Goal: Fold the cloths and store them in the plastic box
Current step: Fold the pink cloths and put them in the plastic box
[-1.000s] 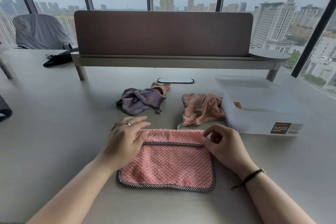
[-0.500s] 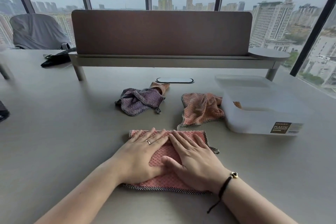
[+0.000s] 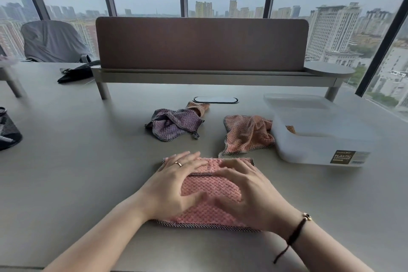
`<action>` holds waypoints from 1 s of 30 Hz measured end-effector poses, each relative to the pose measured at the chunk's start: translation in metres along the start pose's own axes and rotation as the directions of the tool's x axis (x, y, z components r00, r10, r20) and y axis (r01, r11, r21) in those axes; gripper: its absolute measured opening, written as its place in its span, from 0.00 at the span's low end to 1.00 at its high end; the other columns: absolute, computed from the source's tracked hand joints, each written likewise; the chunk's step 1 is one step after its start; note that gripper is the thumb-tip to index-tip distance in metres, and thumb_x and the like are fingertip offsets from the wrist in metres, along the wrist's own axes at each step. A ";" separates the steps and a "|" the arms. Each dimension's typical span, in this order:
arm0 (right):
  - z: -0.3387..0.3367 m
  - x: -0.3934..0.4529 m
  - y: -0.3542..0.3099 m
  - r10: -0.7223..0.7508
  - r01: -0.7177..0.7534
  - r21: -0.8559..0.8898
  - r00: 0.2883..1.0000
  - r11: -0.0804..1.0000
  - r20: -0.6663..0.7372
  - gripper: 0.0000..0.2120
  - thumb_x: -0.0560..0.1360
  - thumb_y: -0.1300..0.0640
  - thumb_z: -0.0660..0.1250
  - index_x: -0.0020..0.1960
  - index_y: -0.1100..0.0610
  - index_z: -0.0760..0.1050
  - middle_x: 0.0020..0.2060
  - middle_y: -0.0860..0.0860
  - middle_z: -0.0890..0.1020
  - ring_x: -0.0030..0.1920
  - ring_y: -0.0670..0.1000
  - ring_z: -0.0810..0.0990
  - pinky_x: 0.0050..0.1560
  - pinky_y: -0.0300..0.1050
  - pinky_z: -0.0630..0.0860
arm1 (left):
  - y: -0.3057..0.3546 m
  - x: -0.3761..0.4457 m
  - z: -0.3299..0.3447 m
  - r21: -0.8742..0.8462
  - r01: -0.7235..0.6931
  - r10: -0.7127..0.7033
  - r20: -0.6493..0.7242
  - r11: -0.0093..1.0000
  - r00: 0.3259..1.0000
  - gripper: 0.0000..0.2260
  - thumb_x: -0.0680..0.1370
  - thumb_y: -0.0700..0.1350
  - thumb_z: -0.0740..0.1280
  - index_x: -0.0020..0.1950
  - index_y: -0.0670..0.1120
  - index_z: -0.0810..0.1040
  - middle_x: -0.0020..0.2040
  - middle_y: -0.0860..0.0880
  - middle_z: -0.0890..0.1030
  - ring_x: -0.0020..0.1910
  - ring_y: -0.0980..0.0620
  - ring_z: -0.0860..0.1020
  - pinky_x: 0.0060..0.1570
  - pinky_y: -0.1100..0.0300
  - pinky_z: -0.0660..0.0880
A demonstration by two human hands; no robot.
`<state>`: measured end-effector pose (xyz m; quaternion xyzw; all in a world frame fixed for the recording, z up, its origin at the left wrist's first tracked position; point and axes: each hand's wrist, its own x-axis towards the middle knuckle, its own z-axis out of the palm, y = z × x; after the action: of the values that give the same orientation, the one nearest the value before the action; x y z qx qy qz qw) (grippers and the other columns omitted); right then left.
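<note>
Nearest: pink cloth lies on the bench, folded once, checked hem running across its upper third and along the near edge. Both hands are spread flat on it, palms down, gripping nothing. Left hand covers the left half, ring visible; right hand covers the right half, dark cord bracelet at the wrist. Fingers are blurred, so the hands seem to be moving; direction cannot be told.

Step in hand, by judgement: flattening this fold before the next one.

Notes for doing it well:
- Press from the centre outward so trapped air and wrinkles leave at the edges, not bunch under the palms.
- Check that the hems line up at the corners; the far right corner looks slightly proud.
- Keep one palm down as an anchor when lifting an edge for the next fold. The waffle pile probably grips itself, so lift the layer instead of dragging it.
- Fold small enough to fit the box footprint.

Further out: a crumpled purple cloth left of centre, and an orange cloth touching the wall of the plastic box at right. Box is open, with something orange inside, details unclear. Both loose cloths are not yet folded.
</note>
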<state>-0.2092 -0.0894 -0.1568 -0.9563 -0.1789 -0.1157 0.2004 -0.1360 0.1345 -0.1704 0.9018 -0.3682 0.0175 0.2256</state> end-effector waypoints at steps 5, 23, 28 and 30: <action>-0.018 -0.015 -0.014 -0.131 0.123 0.058 0.980 0.991 0.150 0.14 0.66 0.37 0.72 0.47 0.44 0.82 0.44 0.40 0.76 0.48 0.41 0.75 0.52 0.41 0.73 | 0.000 -0.009 -0.009 -0.244 -0.108 0.077 -0.135 0.964 0.988 0.07 0.72 0.56 0.74 0.45 0.55 0.81 0.51 0.60 0.79 0.58 0.57 0.75 0.62 0.54 0.70; 0.006 -0.020 -0.011 0.026 -0.056 0.271 0.994 0.961 0.110 0.08 0.74 0.47 0.69 0.44 0.51 0.74 0.38 0.41 0.74 0.39 0.37 0.72 0.41 0.29 0.65 | 0.028 -0.020 -0.022 0.011 -0.131 0.130 0.084 0.991 0.988 0.08 0.69 0.46 0.66 0.47 0.53 0.80 0.36 0.60 0.78 0.34 0.66 0.72 0.38 0.70 0.69; 0.006 -0.030 -0.014 0.027 -0.028 0.099 1.000 0.995 0.005 0.19 0.66 0.40 0.71 0.51 0.46 0.70 0.41 0.38 0.73 0.42 0.40 0.69 0.45 0.35 0.68 | 0.016 -0.015 -0.029 -0.213 -0.023 0.025 0.007 0.977 1.000 0.05 0.75 0.41 0.70 0.47 0.51 0.82 0.32 0.56 0.80 0.27 0.62 0.70 0.31 0.71 0.65; 0.003 -0.031 -0.010 0.075 -0.067 0.095 0.993 0.993 -0.091 0.13 0.69 0.47 0.69 0.52 0.45 0.71 0.40 0.39 0.77 0.40 0.40 0.72 0.44 0.38 0.71 | 0.008 -0.014 -0.031 -0.271 0.021 -0.025 -0.011 0.962 1.000 0.04 0.76 0.42 0.71 0.46 0.52 0.83 0.33 0.59 0.80 0.28 0.62 0.71 0.32 0.70 0.67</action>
<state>-0.2411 -0.0885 -0.1655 -0.9452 -0.1402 -0.1453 0.2566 -0.1471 0.1517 -0.1426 0.8666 -0.3551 -0.0294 0.3495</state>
